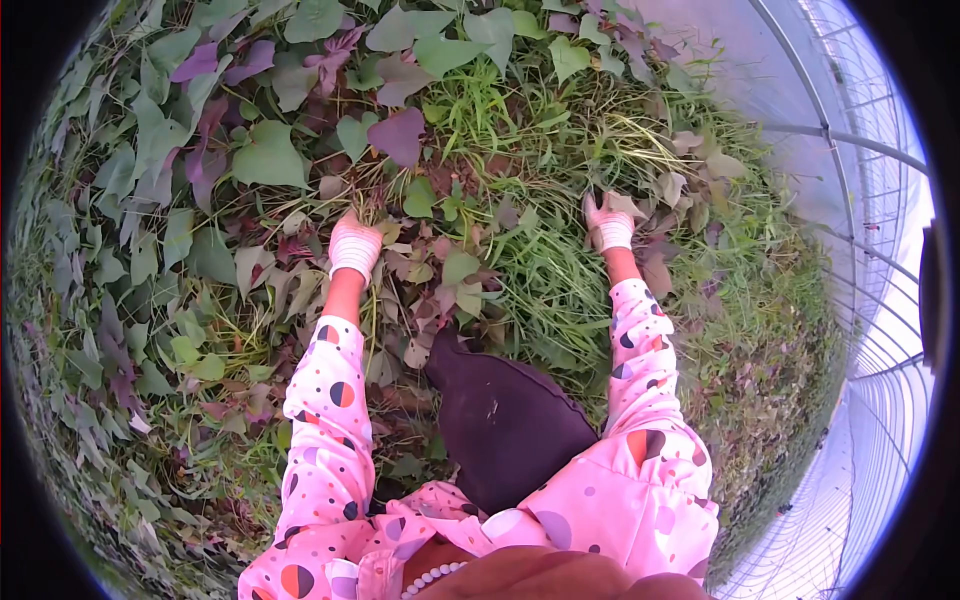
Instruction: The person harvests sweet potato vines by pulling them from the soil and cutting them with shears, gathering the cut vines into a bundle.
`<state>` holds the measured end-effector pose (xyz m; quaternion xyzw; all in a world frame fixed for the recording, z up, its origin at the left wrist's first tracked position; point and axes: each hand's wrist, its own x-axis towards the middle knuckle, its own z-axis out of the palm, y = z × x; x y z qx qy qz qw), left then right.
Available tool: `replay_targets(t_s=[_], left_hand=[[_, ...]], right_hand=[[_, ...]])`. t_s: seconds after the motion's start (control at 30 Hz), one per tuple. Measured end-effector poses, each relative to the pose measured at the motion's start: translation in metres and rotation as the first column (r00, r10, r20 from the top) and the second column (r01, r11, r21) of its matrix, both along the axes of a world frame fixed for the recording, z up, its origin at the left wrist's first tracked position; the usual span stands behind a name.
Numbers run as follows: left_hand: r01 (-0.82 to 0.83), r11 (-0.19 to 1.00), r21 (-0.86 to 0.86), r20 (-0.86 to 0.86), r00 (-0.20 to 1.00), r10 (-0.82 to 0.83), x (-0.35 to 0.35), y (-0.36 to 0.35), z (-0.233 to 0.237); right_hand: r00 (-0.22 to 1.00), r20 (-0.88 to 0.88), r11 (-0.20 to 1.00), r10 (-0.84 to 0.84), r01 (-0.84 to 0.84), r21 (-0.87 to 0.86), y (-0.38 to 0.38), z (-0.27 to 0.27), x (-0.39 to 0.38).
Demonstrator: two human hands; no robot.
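- Head view: the dark knee [505, 420] sits low in the middle.
- Up and left of the knee, the gloved left hand [355, 245] presses into the leaves [440, 275]. Its fingers are buried, so I cannot tell whether it is clenched or loose.
- Up and right of the knee, the gloved right hand [608, 222] digs into leaves beside the grass [545, 290]. Its grip is hidden too.
- Far right of the knee, there's a metal frame [850, 140].
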<state>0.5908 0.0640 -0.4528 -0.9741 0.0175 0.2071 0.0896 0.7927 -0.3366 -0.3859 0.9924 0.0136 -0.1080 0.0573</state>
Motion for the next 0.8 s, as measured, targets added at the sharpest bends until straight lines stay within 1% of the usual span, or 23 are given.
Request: replay_targets(t_s=[0.03, 0.07, 0.1, 0.13, 0.17, 0.23, 0.3, 0.37, 0.4, 0.43, 0.5, 0.57, 0.6, 0.63, 0.67, 0.7, 0.73, 0.77, 0.8], left_hand=[[0.009, 1.0, 0.008, -0.035, 0.999, -0.009, 0.001, 0.0, 0.003], [0.018, 1.0, 0.017, -0.072, 0.997, -0.017, 0.002, -0.001, 0.007], [0.017, 1.0, 0.016, -0.072, 0.997, -0.016, 0.002, -0.002, 0.01], [0.023, 1.0, 0.01, -0.077, 0.997, -0.022, 0.002, -0.001, 0.012], [0.029, 1.0, 0.003, -0.082, 0.996, -0.029, 0.003, -0.002, 0.014], [0.036, 0.999, -0.002, -0.079, 0.996, -0.036, 0.003, 0.002, -0.001], [0.044, 0.999, -0.008, -0.081, 0.996, -0.044, 0.0, 0.003, -0.016], [-0.021, 0.999, -0.042, 0.118, 0.993, 0.026, -0.005, 0.004, -0.03], [-0.022, 0.999, -0.041, 0.118, 0.993, 0.027, -0.006, 0.004, -0.039], [-0.173, 0.969, -0.174, 0.081, 0.979, 0.189, -0.004, 0.005, -0.046], [-0.32, 0.9, -0.295, 0.026, 0.939, 0.343, -0.004, 0.007, -0.06], [-0.293, 0.922, -0.252, 0.129, 0.935, 0.332, -0.004, 0.003, -0.048], [-0.293, 0.922, -0.252, 0.13, 0.934, 0.332, -0.004, 0.003, -0.042], [-0.124, 0.989, -0.086, 0.045, 0.991, 0.128, -0.002, 0.001, -0.015], [0.071, 0.996, 0.063, -0.072, 0.995, -0.066, -0.001, 0.0, 0.0], [0.07, 0.995, 0.064, -0.071, 0.995, -0.066, 0.0, 0.001, 0.003], [0.061, 0.997, 0.041, -0.076, 0.995, -0.058, 0.0, 0.0, 0.005], [0.054, 0.998, 0.018, -0.082, 0.995, -0.053, 0.001, 0.0, 0.006], [0.059, 0.998, 0.019, -0.084, 0.995, -0.057, 0.001, -0.001, 0.007]], right_hand=[[0.996, -0.064, 0.998, -0.055, 0.056, 0.007, 0.005, 0.003, 0.008], [0.995, -0.075, 0.998, -0.066, 0.067, 0.014, 0.004, 0.003, 0.015], [0.993, -0.087, 0.997, -0.077, 0.079, 0.023, 0.004, 0.004, 0.024], [0.979, -0.173, 0.994, -0.104, 0.094, -0.063, 0.008, 0.008, 0.035], [0.976, -0.19, 0.993, -0.105, 0.092, -0.08, 0.01, 0.012, 0.041], [0.974, -0.171, 0.987, -0.146, 0.131, -0.095, 0.017, 0.02, 0.048], [0.98, -0.145, 0.988, -0.136, 0.124, -0.088, 0.012, 0.007, 0.061], [0.985, -0.119, 0.99, -0.124, 0.115, -0.081, 0.019, 0.012, 0.064], [0.975, -0.146, 0.982, -0.168, 0.153, -0.108, 0.022, 0.016, 0.067], [0.962, -0.172, 0.973, -0.21, 0.188, -0.135, 0.027, 0.02, 0.069], [0.97, -0.152, 0.973, -0.189, 0.164, -0.161, 0.017, 0.008, 0.074], [0.999, -0.035, 0.982, -0.002, -0.005, -0.19, 0.008, 0.001, 0.072], [0.999, -0.034, 0.982, -0.002, -0.004, -0.189, 0.005, -0.004, 0.071], [0.993, -0.024, 0.993, -0.112, 0.11, -0.052, 0.003, -0.008, 0.071], [0.975, -0.028, 0.971, -0.22, 0.222, 0.087, 0.001, -0.012, 0.071], [0.975, -0.026, 0.971, -0.22, 0.221, 0.088, 0.0, -0.017, 0.073], [0.967, -0.002, 0.964, -0.256, 0.255, 0.078, 0.0, -0.022, 0.076], [0.956, 0.021, 0.954, -0.293, 0.291, 0.068, 0.01, -0.012, 0.07], [0.963, 0.005, 0.963, -0.269, 0.269, 0.011, 0.017, 0.001, 0.066]])
